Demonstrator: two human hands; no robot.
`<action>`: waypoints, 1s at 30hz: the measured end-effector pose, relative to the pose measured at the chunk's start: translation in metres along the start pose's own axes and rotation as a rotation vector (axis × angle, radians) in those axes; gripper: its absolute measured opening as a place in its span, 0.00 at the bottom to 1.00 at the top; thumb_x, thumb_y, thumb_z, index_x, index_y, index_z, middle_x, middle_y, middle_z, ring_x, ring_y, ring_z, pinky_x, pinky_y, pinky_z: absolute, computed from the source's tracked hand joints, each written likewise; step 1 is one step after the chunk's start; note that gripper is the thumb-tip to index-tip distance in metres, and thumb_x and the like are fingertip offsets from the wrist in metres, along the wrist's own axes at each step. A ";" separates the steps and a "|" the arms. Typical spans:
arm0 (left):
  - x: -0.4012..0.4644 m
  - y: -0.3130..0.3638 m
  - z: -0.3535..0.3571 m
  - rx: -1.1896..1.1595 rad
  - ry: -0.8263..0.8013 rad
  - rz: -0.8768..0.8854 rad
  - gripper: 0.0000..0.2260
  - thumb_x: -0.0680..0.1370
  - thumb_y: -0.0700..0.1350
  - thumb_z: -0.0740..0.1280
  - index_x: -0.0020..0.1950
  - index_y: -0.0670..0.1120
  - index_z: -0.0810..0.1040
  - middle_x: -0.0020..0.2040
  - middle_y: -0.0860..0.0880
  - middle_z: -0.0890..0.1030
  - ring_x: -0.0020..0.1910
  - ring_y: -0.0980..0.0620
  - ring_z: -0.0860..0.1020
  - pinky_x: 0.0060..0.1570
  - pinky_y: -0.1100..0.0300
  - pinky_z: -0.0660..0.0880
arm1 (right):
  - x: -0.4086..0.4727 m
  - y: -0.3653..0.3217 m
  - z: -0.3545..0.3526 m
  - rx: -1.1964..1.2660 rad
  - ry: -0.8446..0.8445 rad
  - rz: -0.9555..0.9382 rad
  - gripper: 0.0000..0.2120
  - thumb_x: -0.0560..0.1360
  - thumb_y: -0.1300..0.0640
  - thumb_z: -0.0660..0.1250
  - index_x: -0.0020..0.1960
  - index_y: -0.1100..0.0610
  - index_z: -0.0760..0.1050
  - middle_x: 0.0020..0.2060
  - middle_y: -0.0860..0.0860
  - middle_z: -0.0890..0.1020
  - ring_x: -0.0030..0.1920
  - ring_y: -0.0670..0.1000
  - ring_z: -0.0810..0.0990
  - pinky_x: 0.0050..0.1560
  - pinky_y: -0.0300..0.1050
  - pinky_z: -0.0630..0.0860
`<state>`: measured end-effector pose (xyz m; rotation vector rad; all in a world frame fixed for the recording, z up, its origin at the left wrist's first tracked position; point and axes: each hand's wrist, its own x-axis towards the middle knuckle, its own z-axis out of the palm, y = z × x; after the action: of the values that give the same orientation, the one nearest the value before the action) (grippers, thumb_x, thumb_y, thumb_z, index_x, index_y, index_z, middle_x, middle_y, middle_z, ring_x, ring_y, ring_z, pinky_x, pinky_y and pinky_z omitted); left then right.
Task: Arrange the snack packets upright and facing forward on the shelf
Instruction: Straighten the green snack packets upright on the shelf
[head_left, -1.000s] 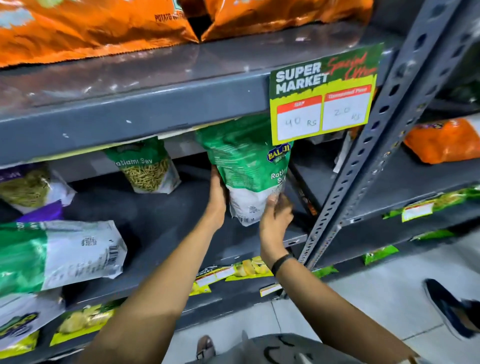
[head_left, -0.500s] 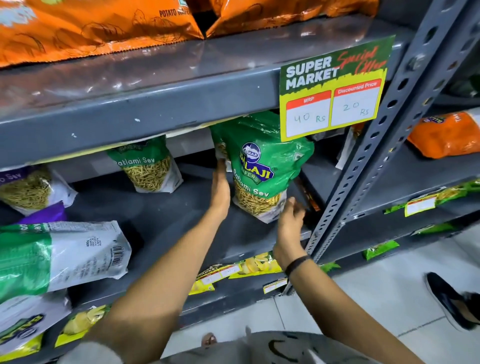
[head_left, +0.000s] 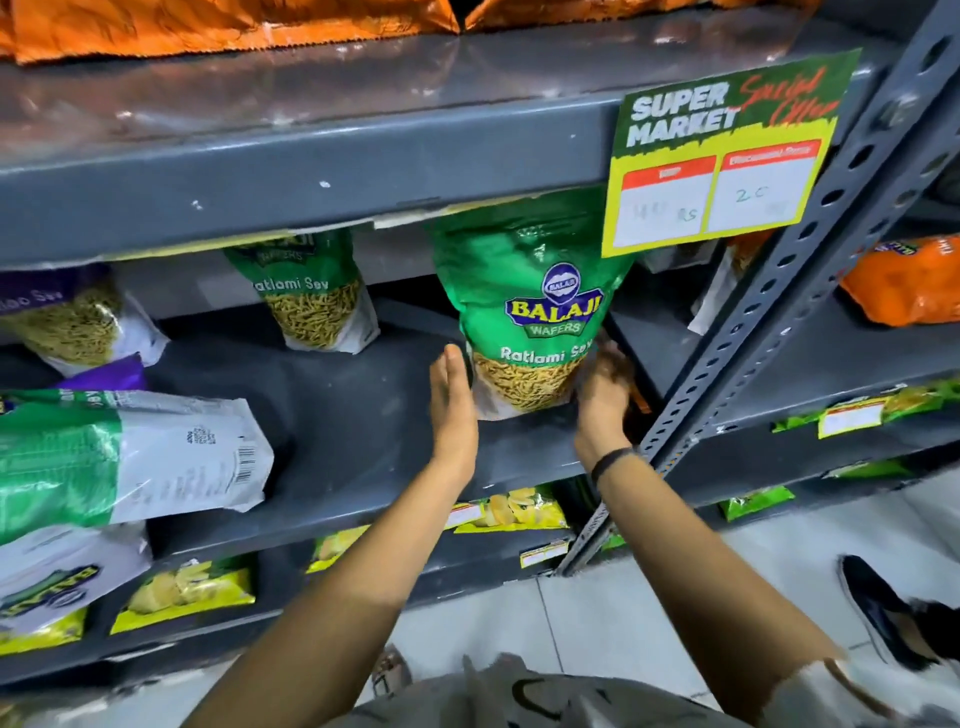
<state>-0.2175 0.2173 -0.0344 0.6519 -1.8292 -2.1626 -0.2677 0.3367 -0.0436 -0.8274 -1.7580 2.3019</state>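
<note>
Glossy green Ratlami Sev pouch (head_left: 530, 312) stands upright, label forward, near the grey metal shelf's (head_left: 337, 415) right front corner. Left hand (head_left: 454, 410), flat and open, touches its left side; right hand (head_left: 605, 395) cups the right lower edge.

This is a shop, a small supermarket aisle. Just above the right hand (head_left: 602, 395) a price card (head_left: 727, 156) hangs from the shelf edge, printed "SUPER MARKET" with two price boxes (one reads 20; the other is blurred). Between both hands stands a branded green snack packet (head_left: 535, 301), with more packets (head_left: 317, 296) to the left of the left hand (head_left: 454, 410). Grey slotted-steel racking (head_left: 810, 291) rises right of the hands, stocked with orange bags (head_left: 904, 280), and yellow packs (head_left: 511, 512) fill the shelf below them.
</note>
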 end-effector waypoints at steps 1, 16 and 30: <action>0.001 -0.007 -0.013 -0.029 0.087 -0.015 0.14 0.79 0.56 0.54 0.60 0.50 0.69 0.59 0.53 0.74 0.59 0.56 0.71 0.61 0.59 0.64 | -0.013 0.012 -0.003 0.005 0.118 -0.064 0.19 0.78 0.47 0.55 0.59 0.60 0.72 0.54 0.53 0.77 0.53 0.54 0.76 0.53 0.46 0.74; -0.009 0.000 -0.250 -0.222 0.622 -0.112 0.30 0.62 0.55 0.70 0.63 0.50 0.69 0.64 0.43 0.77 0.57 0.46 0.77 0.63 0.39 0.72 | -0.187 0.057 0.244 -0.703 -1.134 -0.443 0.16 0.79 0.51 0.57 0.58 0.61 0.75 0.56 0.59 0.81 0.58 0.56 0.78 0.62 0.50 0.72; -0.003 0.034 -0.236 0.072 0.020 0.120 0.22 0.79 0.48 0.59 0.72 0.45 0.57 0.70 0.52 0.65 0.65 0.62 0.64 0.60 0.77 0.59 | -0.187 0.081 0.158 -0.210 -0.526 -0.131 0.18 0.81 0.54 0.51 0.68 0.58 0.65 0.59 0.45 0.72 0.59 0.42 0.69 0.48 0.16 0.67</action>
<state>-0.1059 0.0068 -0.0290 0.5611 -1.8928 -2.0158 -0.1702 0.0984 -0.0268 -0.1115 -2.2056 2.4219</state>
